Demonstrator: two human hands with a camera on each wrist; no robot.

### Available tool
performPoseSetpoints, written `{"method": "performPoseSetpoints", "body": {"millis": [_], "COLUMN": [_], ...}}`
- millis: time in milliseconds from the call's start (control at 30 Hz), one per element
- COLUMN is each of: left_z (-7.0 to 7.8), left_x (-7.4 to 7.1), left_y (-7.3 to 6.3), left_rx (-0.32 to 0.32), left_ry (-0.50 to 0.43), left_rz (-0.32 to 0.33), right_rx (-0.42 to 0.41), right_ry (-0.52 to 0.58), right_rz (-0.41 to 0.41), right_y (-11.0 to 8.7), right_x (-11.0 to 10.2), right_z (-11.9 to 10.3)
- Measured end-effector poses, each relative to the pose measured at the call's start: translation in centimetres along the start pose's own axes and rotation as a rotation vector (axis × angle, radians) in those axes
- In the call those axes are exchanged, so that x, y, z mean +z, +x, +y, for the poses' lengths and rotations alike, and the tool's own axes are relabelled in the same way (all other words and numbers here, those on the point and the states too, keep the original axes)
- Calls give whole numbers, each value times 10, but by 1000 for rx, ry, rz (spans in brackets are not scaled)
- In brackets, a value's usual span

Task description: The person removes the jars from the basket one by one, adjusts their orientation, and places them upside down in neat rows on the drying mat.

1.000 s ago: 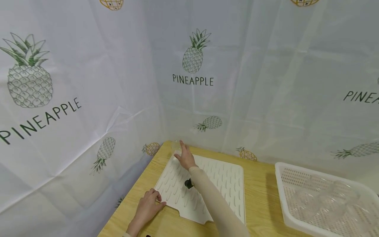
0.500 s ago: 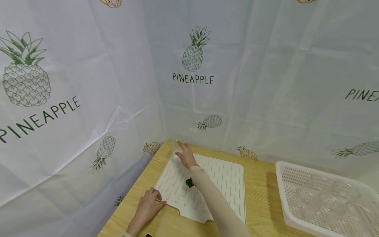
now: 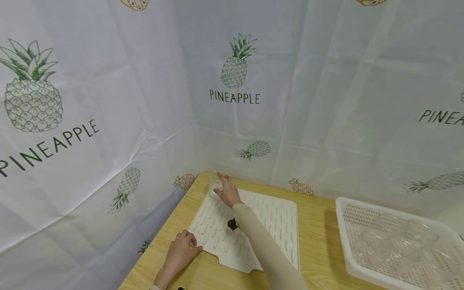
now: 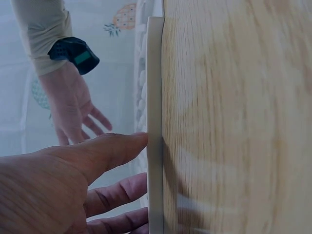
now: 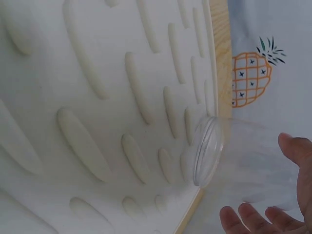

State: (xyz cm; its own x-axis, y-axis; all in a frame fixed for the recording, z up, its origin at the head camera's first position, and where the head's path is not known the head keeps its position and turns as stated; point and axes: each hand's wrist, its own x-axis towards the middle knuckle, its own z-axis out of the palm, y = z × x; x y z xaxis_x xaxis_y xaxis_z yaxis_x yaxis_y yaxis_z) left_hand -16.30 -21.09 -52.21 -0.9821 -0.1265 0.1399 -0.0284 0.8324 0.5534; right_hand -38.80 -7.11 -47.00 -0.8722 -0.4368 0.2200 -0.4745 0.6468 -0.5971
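Note:
A clear jar (image 5: 248, 163) stands mouth down on the far left corner of the white ridged mat (image 3: 270, 213). In the head view its body is faint and partly covered by my right hand (image 3: 227, 192). That hand holds the jar, thumb (image 5: 295, 148) on one side and fingers on the other, in the right wrist view. My left hand (image 3: 181, 251) rests at the mat's near left corner. Its thumb and fingertips touch the mat's edge (image 4: 155, 97) in the left wrist view.
To the right, a white perforated basket (image 3: 344, 237) contains several clear jars (image 3: 396, 245). The wooden table (image 3: 315, 225) shows around the mat. Pineapple-printed curtains (image 3: 319, 100) hang behind the table and on its left. A black wrist camera (image 3: 233, 224) is on my right wrist.
My right hand has shifted very slightly at the far left corner, staying at the jar. The left hand stays at the mat's edge. The head view has moved a little.

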Motion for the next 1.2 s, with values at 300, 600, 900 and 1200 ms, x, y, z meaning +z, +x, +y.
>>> {"method": "performPoseSetpoints", "body": {"millis": [300, 600, 900, 1200], "left_z": [17, 29, 28, 26], "left_x": [11, 14, 4, -5], "left_y": [-2, -2, 4, -2], "left_rx": [23, 3, -44, -87], "left_ry": [-5, 5, 2, 33], "left_rz": [9, -21, -57, -101], "right_rx": [-2, 33, 19, 17], "right_ry": [-34, -34, -43, -27], "right_rz": [20, 30, 41, 26], "right_y": [-14, -28, -44, -72], "right_x": [-18, -35, -63, -98], "right_z": [12, 18, 16, 29]}}
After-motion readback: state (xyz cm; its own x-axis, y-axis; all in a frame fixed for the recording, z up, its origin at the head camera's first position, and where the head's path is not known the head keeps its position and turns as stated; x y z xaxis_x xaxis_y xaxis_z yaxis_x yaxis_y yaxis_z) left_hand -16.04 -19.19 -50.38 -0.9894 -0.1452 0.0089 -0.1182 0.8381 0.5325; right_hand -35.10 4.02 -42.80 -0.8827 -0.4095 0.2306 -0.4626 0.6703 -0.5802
